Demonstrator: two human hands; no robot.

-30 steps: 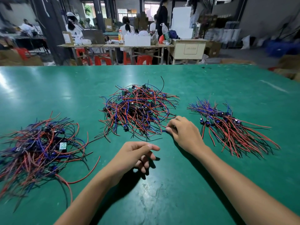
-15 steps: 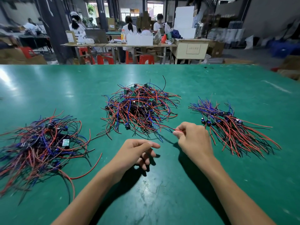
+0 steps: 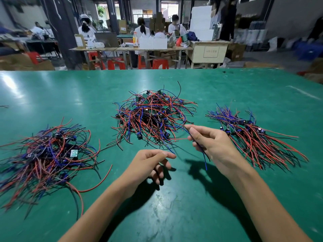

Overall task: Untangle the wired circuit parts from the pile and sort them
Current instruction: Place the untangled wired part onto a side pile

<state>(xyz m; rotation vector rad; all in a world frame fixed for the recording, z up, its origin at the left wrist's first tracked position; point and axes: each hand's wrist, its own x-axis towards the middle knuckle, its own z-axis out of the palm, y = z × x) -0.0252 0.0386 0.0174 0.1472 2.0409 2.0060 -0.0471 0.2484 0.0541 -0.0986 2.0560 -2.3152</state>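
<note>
1. Wire ends (image 3: 199,147) trailing from the central tangled pile (image 3: 153,117) are pinched by the right hand (image 3: 212,147).
2. The left hand (image 3: 148,165) is held loosely curled, empty, above the green table (image 3: 174,206).

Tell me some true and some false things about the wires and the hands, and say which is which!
1. The right hand pinches wires that run from the middle pile. True.
2. The left hand holds a wire. False: it holds nothing and is loosely curled over the green table.
3. There are three piles of wires on the table. True.
4. The pile on the right is the messiest. False: its wires lie mostly lined up, while the pile on the left is tangled.
5. All the wires are yellow. False: they are red, blue and black.
</note>
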